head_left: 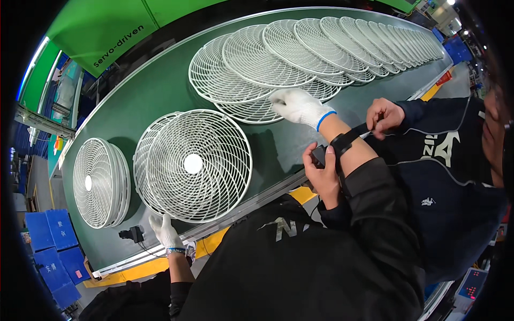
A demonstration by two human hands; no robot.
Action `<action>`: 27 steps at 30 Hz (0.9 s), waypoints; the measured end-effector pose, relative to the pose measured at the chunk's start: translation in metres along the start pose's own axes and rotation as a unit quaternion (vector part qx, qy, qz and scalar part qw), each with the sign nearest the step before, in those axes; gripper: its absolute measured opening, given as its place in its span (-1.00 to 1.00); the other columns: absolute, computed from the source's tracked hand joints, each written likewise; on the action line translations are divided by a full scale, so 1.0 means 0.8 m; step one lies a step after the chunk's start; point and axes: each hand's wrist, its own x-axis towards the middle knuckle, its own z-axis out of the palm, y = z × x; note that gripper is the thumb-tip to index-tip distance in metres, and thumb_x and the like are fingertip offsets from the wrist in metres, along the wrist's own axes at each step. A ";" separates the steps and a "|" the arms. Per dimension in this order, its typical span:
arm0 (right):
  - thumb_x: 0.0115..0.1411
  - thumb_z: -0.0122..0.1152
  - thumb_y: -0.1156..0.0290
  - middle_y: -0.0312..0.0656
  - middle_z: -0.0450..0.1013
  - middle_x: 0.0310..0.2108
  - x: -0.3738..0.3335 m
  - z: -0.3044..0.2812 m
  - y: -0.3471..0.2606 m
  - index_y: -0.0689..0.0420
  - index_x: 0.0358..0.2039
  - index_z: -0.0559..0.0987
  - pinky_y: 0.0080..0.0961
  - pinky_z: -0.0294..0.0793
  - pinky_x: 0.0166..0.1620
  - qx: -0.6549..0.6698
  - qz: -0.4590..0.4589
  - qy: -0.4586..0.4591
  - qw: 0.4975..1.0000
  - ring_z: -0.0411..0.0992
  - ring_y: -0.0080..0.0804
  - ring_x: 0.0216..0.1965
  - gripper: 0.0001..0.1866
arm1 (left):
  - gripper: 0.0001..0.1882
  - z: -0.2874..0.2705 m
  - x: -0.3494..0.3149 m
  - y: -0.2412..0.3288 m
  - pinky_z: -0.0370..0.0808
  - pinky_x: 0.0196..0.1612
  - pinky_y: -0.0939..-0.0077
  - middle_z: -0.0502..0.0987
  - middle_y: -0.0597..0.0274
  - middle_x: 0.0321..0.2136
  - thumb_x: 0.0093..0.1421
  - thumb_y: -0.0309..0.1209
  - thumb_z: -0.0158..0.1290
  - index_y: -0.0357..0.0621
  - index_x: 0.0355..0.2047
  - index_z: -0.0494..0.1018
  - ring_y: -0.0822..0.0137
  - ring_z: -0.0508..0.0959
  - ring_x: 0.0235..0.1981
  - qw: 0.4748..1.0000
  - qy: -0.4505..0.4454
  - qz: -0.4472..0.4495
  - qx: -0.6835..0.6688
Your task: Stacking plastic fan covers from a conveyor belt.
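My right hand (301, 106), in a white glove with a blue cuff, reaches over the row of overlapping white wire fan guards (267, 56). Its fingers are curled in loosely, and no object shows in them. A black strapped device (342, 142) sits on my right wrist, where another person's hand (325, 174) grips it; that person's other hand (385, 116) is close by. My left hand (165, 232), also gloved in white, is at the near rim of a round white fan guard (201, 142) lying on another one. Its fingers are apart near the rim.
A stack of fan guards (101, 184) stands at the left end of the green table (160, 101). Near its front edge is a small black device with a cable (131, 234). Blue bins (53, 249) are on the floor at left. The other person (444, 187) stands close at right.
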 end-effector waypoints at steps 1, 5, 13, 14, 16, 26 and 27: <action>0.31 0.17 0.18 0.03 0.65 -0.01 0.002 -0.007 0.002 0.09 0.10 0.67 -0.19 0.57 0.16 0.011 0.015 -0.003 1.000 0.61 0.03 0.05 -0.57 | -0.15 0.003 0.001 0.007 0.32 0.41 0.24 0.39 -0.16 0.38 0.32 -0.39 0.17 -0.32 0.54 0.09 0.08 0.38 0.39 1.000 -0.012 -0.009 -0.024; 0.30 0.15 0.18 -0.02 0.66 0.02 0.008 0.005 0.019 0.02 0.13 0.66 -0.20 0.57 0.18 0.037 0.014 0.037 0.999 0.61 0.00 0.07 -0.57 | -0.16 0.012 0.000 0.022 0.29 0.43 0.29 0.38 -0.11 0.39 0.34 -0.45 0.15 -0.40 0.53 0.04 0.10 0.41 0.37 0.992 -0.095 -0.008 -0.082; 0.30 0.18 0.16 0.00 0.66 0.03 0.016 0.019 0.010 0.08 0.12 0.66 -0.21 0.56 0.19 0.032 0.005 0.023 0.999 0.61 0.00 0.08 -0.55 | -0.28 -0.001 0.004 0.018 0.34 0.37 0.38 0.43 -0.05 0.33 0.36 -0.49 0.13 -0.47 0.46 0.16 0.18 0.47 0.30 0.986 -0.142 -0.033 -0.086; 0.30 0.18 0.16 0.00 0.66 0.03 0.017 0.021 0.012 0.08 0.12 0.66 -0.21 0.56 0.19 0.031 0.005 0.022 0.999 0.61 0.00 0.08 -0.55 | -0.31 0.000 0.004 0.022 0.36 0.35 0.40 0.45 -0.03 0.32 0.37 -0.50 0.12 -0.47 0.44 0.20 0.20 0.49 0.28 0.985 -0.139 -0.042 -0.093; 0.30 0.19 0.14 0.01 0.66 0.02 0.024 0.027 0.016 0.09 0.12 0.66 -0.21 0.56 0.19 0.043 -0.003 0.013 0.999 0.60 0.00 0.10 -0.54 | -0.32 -0.006 0.005 0.023 0.38 0.33 0.40 0.46 -0.03 0.30 0.36 -0.50 0.12 -0.47 0.43 0.22 0.21 0.49 0.26 0.984 -0.139 -0.037 -0.105; 0.30 0.23 0.16 0.07 0.67 -0.03 0.016 0.037 0.020 0.17 0.11 0.67 -0.24 0.57 0.15 0.055 -0.060 0.021 0.996 0.64 -0.04 0.04 -0.53 | -0.30 0.017 0.028 -0.034 0.46 0.28 0.35 0.55 -0.15 0.24 0.33 -0.36 0.21 -0.41 0.41 0.31 0.15 0.56 0.22 0.997 -0.049 -0.025 -0.050; 0.30 0.24 0.20 0.07 0.67 -0.03 0.010 0.029 0.019 0.20 0.13 0.66 -0.28 0.57 0.14 0.054 -0.039 0.007 0.998 0.64 -0.09 0.04 -0.53 | -0.28 0.019 0.027 -0.031 0.44 0.31 0.38 0.54 -0.18 0.25 0.31 -0.30 0.23 -0.43 0.39 0.34 0.15 0.55 0.25 0.998 -0.025 -0.054 -0.007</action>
